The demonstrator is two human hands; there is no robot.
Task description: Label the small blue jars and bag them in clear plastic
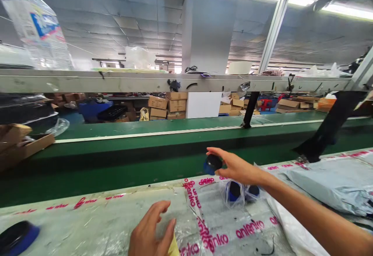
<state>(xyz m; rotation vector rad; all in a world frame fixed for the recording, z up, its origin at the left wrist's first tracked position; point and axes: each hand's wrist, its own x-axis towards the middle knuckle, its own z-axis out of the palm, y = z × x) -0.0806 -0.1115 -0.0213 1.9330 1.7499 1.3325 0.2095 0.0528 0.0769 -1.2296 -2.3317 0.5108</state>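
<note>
My right hand (233, 166) reaches out over the near edge of the green belt, its thumb and fingers closed around a round blue-and-black piece (213, 163). Lower down, my left hand (151, 229) hovers above the plastic-covered table with fingers apart and nothing between them. A bit of something yellow (174, 247) shows beside its thumb. Below my right wrist lie a blue-and-black piece in a clear bag (234, 192) and a second bagged piece (253, 192). Another blue-and-black round piece (19, 237) rests at the lower left, partly cut off by the frame.
A green conveyor belt (116, 162) runs across beyond the table. Above it spans a metal rail (131, 83) bearing a plastic bottle (40, 26). An open carton (37, 149) stands at left. Grey plastic bags (329, 186) lie at right near a black post (329, 128).
</note>
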